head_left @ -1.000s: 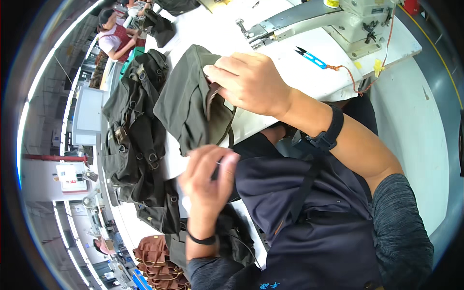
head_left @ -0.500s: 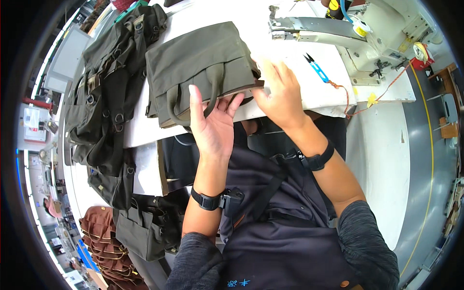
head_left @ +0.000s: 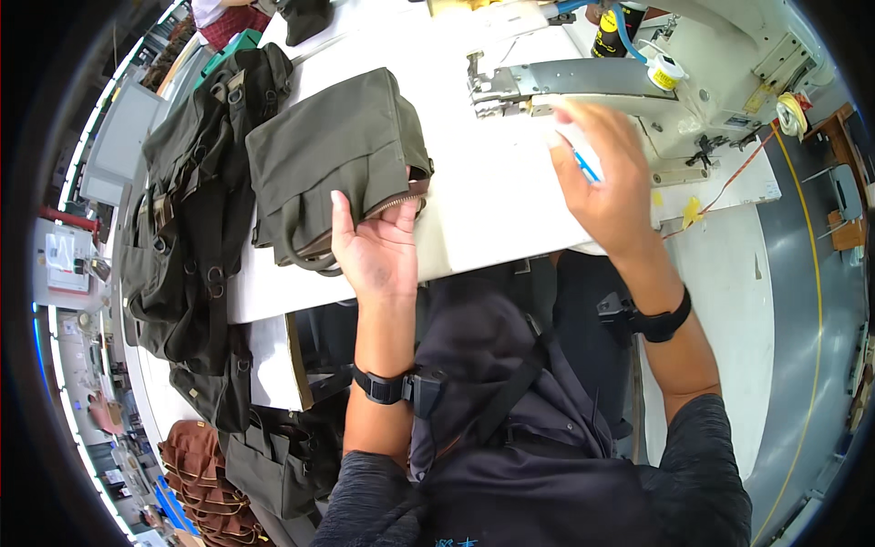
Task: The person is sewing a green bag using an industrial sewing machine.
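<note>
A dark olive fabric bag (head_left: 328, 146) with carry handles lies tilted on the white work table. My left hand (head_left: 378, 251) is at its near edge, palm up and thumb raised, with the fingertips curled into the brown-edged zip opening (head_left: 396, 202). To the right, my right hand (head_left: 611, 182) is closed around blue thread snips (head_left: 586, 167). Only a strip of the snips shows between thumb and fingers; the blades are hidden or blurred. An orange cord (head_left: 725, 196) runs from behind this hand toward the machine.
A sewing machine with a long narrow arm (head_left: 592, 80) stands at the right. Olive bags with metal rings (head_left: 196, 182) are heaped along the left. Brown bags (head_left: 205, 474) are stacked at the lower left. A black can (head_left: 618, 35) stands behind the machine arm.
My right hand has left the bag's zip end and moved right to the snips, closing on them. My left hand stays at the bag's opening. The whole view has shifted slightly.
</note>
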Motion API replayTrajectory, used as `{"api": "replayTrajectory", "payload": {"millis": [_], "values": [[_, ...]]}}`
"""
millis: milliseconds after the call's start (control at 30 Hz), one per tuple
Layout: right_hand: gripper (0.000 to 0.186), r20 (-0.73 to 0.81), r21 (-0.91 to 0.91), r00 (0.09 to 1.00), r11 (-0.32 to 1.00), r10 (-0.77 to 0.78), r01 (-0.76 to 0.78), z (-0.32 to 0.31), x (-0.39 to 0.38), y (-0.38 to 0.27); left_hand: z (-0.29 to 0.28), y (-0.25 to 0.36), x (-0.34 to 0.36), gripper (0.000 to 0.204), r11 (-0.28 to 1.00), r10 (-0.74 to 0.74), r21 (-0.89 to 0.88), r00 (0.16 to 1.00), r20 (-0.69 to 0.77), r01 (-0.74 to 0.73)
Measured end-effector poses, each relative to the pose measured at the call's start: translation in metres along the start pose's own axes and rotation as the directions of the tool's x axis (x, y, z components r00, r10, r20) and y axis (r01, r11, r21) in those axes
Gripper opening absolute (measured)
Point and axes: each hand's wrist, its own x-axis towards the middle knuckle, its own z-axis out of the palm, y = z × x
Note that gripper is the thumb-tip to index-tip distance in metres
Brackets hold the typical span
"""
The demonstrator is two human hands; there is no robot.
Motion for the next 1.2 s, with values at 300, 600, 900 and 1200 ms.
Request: {"api": "replayTrajectory", "payload": {"millis": [300, 600, 900, 1200], "values": [[0.025, 0.149, 0.065, 0.989, 0.998, 0.004, -0.014, 0.028, 0.071, 0.048, 0.071, -0.034, 0.083, 0.06, 0.922, 0.059, 0.352, 0.958, 0.281, -0.16], [0.021, 0.377, 0.054, 0.885, 0.947, 0.275, -0.317, 0.053, 0.091, 0.061, 0.109, -0.06, 0.131, 0.049, 0.931, 0.089, 0.259, 0.848, 0.522, -0.257], [0.032, 0.334, 0.198, 0.911, 0.927, 0.243, -0.32, 0.057, 0.095, 0.054, 0.114, -0.049, 0.137, 0.047, 0.965, 0.065, 0.134, 0.696, 0.715, -0.227], [0.032, 0.464, 0.162, 0.847, 0.916, 0.258, -0.367, 0.04, 0.096, 0.052, 0.088, -0.057, 0.097, 0.057, 0.868, 0.222, 0.305, 0.855, 0.47, -0.393]]}}
